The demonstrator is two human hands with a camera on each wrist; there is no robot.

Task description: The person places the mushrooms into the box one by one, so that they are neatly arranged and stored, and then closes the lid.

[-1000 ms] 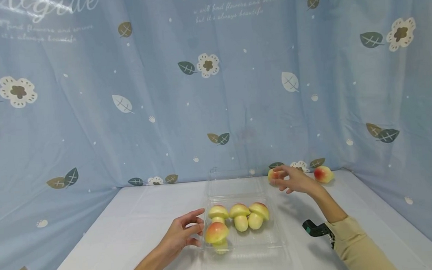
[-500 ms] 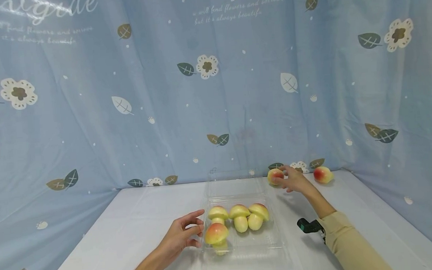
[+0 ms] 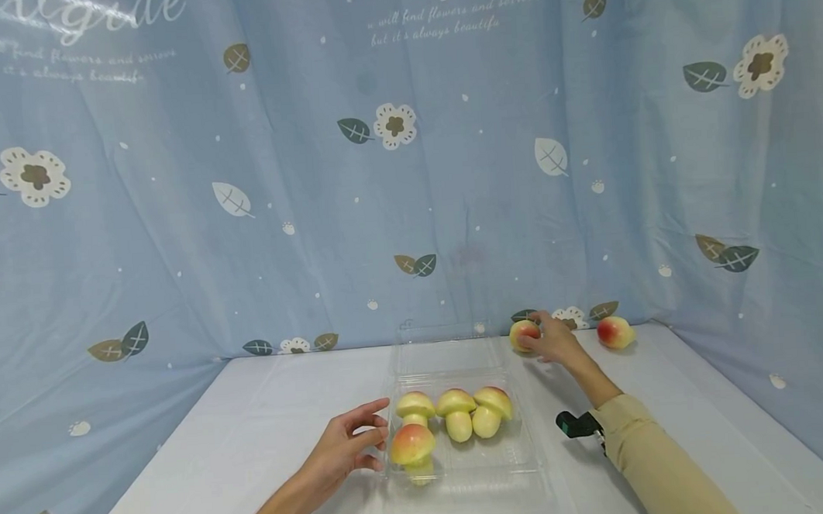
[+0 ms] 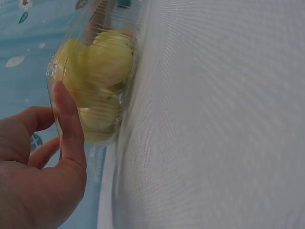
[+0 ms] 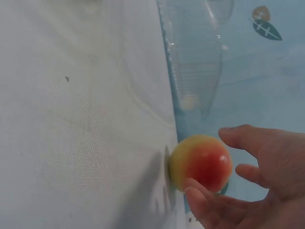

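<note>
A clear plastic tray [image 3: 527, 457] with its lid [image 3: 447, 352] folded back lies mid-table and holds several yellow toy mushrooms [image 3: 458, 411]. My left hand [image 3: 373, 434] rests at the tray's left side. Its thumb [image 4: 66, 124] lies straight against the wall in the left wrist view, beside the mushrooms [image 4: 107, 62]. My right hand [image 3: 536, 336] reaches to the far edge of the table. There its thumb [image 5: 248, 138] and fingers [image 5: 200, 202] curl round a red-and-yellow toy fruit [image 5: 201, 162] [image 3: 523, 333] that sits on the cloth.
A second red-and-yellow fruit [image 3: 615, 332] lies further right by the curtain. The white table [image 3: 252, 420] is walled by a blue flowered curtain [image 3: 407, 172] at the back and sides. A black wrist camera [image 3: 575, 424] sits on my right forearm.
My right hand has stretched a little further back toward the curtain, and its fingers have closed round the fruit. The left hand and the tray have not moved.
</note>
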